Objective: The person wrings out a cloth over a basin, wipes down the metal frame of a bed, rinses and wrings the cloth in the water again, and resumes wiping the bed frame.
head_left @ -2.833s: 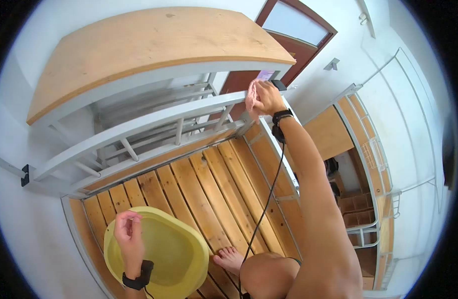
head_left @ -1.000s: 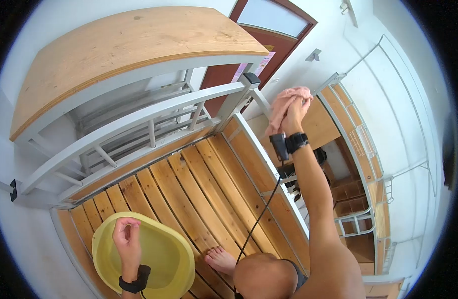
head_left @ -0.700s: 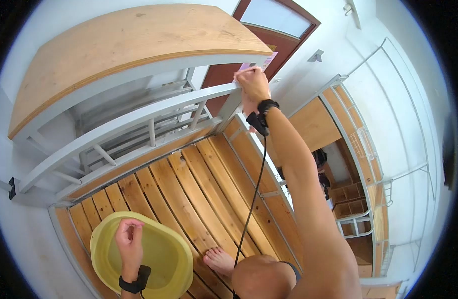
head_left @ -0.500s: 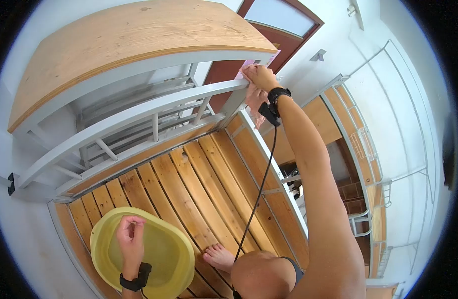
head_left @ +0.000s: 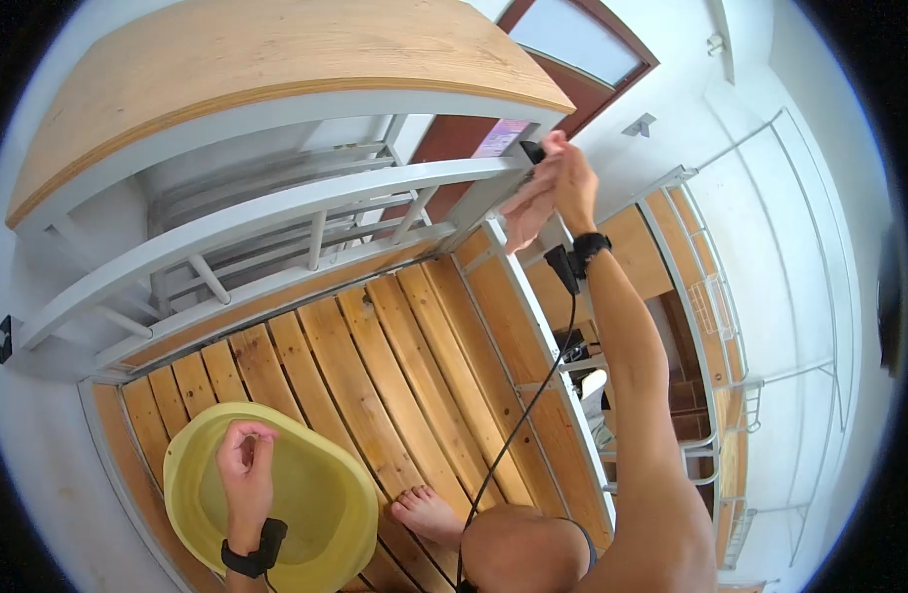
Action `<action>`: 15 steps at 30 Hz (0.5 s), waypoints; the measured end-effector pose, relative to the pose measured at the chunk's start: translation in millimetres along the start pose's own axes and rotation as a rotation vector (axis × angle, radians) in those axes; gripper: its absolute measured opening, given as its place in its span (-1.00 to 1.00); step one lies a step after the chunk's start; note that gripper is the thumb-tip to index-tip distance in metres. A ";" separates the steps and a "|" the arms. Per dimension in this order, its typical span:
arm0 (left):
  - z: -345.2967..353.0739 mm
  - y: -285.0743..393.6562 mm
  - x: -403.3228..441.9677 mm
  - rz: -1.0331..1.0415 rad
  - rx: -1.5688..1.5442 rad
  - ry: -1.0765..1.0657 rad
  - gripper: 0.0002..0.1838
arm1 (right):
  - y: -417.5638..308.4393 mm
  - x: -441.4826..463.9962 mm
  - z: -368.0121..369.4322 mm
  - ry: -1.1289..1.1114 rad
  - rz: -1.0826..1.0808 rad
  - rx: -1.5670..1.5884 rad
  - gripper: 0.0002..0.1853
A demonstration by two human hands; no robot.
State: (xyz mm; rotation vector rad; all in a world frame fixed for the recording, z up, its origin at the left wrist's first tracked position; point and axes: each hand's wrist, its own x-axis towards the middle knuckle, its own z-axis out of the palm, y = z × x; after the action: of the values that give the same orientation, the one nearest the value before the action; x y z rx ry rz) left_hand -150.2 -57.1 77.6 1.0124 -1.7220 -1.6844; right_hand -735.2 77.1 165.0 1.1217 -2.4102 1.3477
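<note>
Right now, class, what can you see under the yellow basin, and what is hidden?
Wooden slats show around the basin, which seems to rest on them. Whatever lies directly beneath it is covered by the basin itself and cannot be seen.

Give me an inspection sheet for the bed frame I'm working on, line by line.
Surface: wooden slats with narrow gaps; a bare foot stands on them.
Things: yellow basin on the slats, contents unclear; pink cloth at the rail's corner.
Clutter: small items beyond the side board, too small to name.
Hands: left hand over the basin, fingers curled, nothing seen in it; right hand holds the cloth.
Cables: black cable runs from the right wrist down past the knee.
Surroundings: white rail, wooden board beyond it, brown door behind.
</note>
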 end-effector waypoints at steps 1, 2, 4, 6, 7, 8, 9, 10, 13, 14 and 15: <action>-0.6 -0.6 0.6 -0.009 -0.009 0.022 -0.93 | -13.5 -3.3 6.1 -0.013 0.000 0.004 -0.64; -1.5 -1.2 -1.1 -0.024 -0.013 0.032 -0.93 | -26.6 -9.9 6.6 0.082 -0.076 -0.088 -0.64; -4.3 -2.0 -0.7 -0.031 0.003 0.018 -0.93 | -34.2 -20.1 6.5 0.179 -0.139 -0.184 -0.62; -3.2 -2.2 1.9 -0.015 0.005 0.013 -0.93 | -34.3 -12.3 5.2 -0.308 -0.443 -0.290 -0.54; -2.1 -3.0 1.6 -0.014 0.011 0.010 -0.93 | -28.5 0.1 5.1 -0.398 -0.791 -0.730 -0.45; -1.3 -4.5 1.1 -0.013 0.016 0.009 -0.93 | -22.6 5.4 3.3 -0.398 -0.791 -0.734 -0.45; -1.5 -6.4 0.1 -0.017 0.015 0.006 -0.93 | -28.3 6.6 3.8 -0.433 -0.818 -0.903 -0.40; -2.2 -8.3 -0.1 -0.029 0.011 -0.012 -0.93 | -34.6 9.3 5.6 -0.466 -0.845 -1.070 -0.35; 0.7 -14.0 0.1 -0.037 -0.012 -0.020 -0.92 | -35.3 29.0 15.8 -0.488 -0.920 -1.114 -0.41; 2.4 -14.4 0.8 -0.031 -0.026 -0.009 -0.92 | -32.2 37.3 17.6 -0.540 -0.931 -1.180 -0.44; 3.9 -12.5 -0.6 -0.034 -0.029 -0.010 -0.92 | -30.2 39.6 17.6 -0.515 -1.001 -1.148 -0.56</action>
State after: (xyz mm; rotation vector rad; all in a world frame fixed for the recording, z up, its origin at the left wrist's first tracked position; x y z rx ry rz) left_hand -151.1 -53.6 65.0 1.0272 -1.6904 -1.7339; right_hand -739.0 32.8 193.5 1.8487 -1.7335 -0.6054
